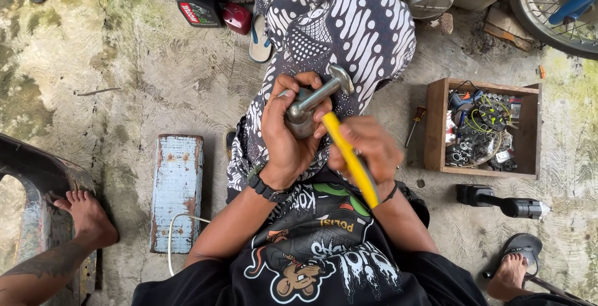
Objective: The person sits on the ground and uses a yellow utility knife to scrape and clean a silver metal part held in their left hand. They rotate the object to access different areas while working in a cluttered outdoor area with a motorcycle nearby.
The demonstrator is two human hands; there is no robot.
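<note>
Hands are busy dead centre over a lap covered in black-and-white patterned cloth (349, 26). Left hand (286, 138) is wrapped tight around a grey metal part (301, 117), fingers curled over its top, holding it just above the cloth. Right hand (367, 147) is clamped shut around the yellow handle of a hammer (339, 119), and the steel head sits at about 12 o'clock from the part, right on it or just shy, can't tell which because the hand is a bit blurred. Over at 3 o'clock there's a wooden box (436, 122) crammed with wires and small bits, with a black power tool (504, 205) lying just below it on the concrete. At 9 o'clock sits a worn blue block (177, 188), and at 11 o'clock a black oil bottle (196, 1).
</note>
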